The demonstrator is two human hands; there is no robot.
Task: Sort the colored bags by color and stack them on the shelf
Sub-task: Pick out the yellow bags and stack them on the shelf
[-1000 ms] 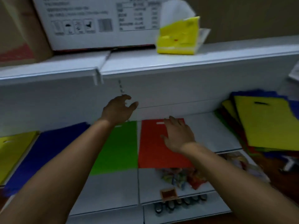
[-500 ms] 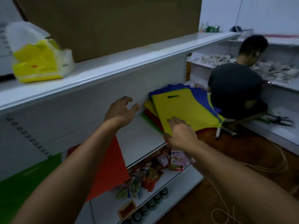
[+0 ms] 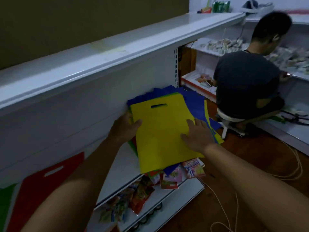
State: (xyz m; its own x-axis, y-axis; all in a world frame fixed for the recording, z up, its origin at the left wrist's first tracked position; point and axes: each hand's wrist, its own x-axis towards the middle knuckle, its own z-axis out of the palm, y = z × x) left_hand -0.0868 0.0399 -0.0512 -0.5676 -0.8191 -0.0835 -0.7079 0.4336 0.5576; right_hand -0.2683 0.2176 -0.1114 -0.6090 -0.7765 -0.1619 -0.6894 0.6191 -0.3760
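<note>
Since half a second ago both my hands have reached the flat yellow fabric bag point(image 3: 163, 131) topping the mixed pile on the white metal shelf point(image 3: 117, 164), left hand point(image 3: 124, 128) pinching its edge, right hand point(image 3: 197, 136) spread flat, so lower bags may slide off.

There is one view only, from a wide-angle camera worn on the head, so nothing is shared with a second view. It looks forward and down along a white shelf point(image 3: 117, 158), which runs from lower left to upper right. Both forearms reach in from the bottom edge, and the hands lie close, near the middle of the frame. The floor point(image 3: 250, 164) fills the lower right. Straight edges bow toward the frame's borders.
</note>
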